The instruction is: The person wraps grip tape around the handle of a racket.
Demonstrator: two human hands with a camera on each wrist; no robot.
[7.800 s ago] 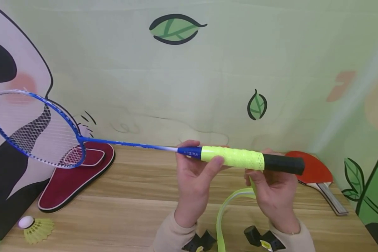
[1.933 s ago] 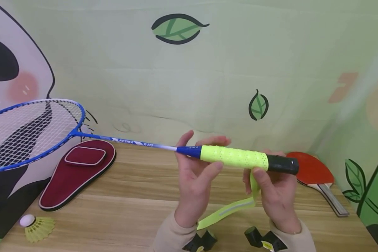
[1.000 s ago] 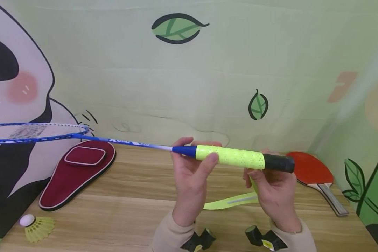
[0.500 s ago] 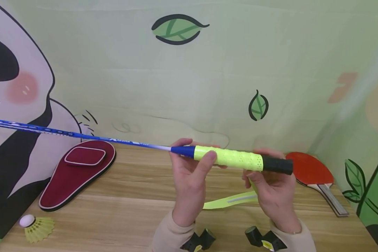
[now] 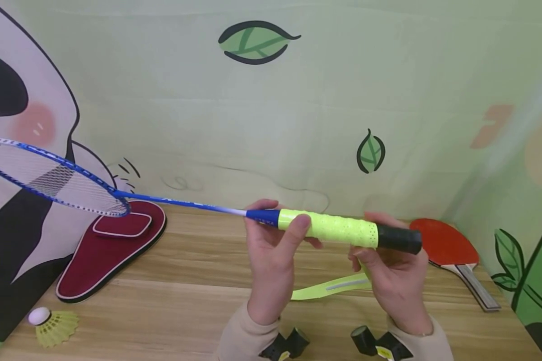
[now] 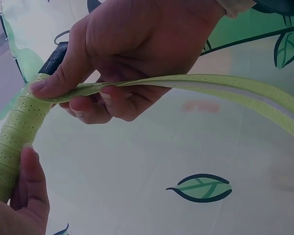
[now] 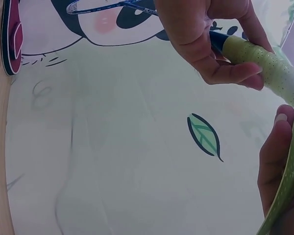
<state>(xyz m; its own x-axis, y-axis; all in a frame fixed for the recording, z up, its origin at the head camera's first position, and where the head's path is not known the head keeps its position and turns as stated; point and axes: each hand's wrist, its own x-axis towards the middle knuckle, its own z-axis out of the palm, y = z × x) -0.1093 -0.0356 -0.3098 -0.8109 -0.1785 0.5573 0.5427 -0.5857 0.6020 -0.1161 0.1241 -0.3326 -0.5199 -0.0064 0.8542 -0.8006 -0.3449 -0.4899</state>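
Observation:
A blue badminton racket (image 5: 185,203) is held level above the table, its strung head at the left. Yellow perforated tape (image 5: 339,228) covers most of the handle; the butt end (image 5: 399,238) is black. My left hand (image 5: 273,265) holds the handle near the blue cone, thumb on the tape. At the lower end of the wrap, my right hand (image 5: 397,281) pinches the loose tape strip (image 5: 329,288). In the left wrist view the strip (image 6: 210,81) runs out from the right hand (image 6: 132,49), its thumb at the wrap's edge.
A dark red paddle case (image 5: 104,255) lies at the left, with a yellow shuttlecock (image 5: 54,326) in front of it. A red table tennis paddle (image 5: 444,243) is at the right. Behind the wooden table (image 5: 162,321) hangs a printed cloth (image 5: 325,100).
The racket has rolled about its shaft, so its head went from edge-on to showing its strings. Compared with the oldest view, the handle sits slightly further left. Both hands keep their holds.

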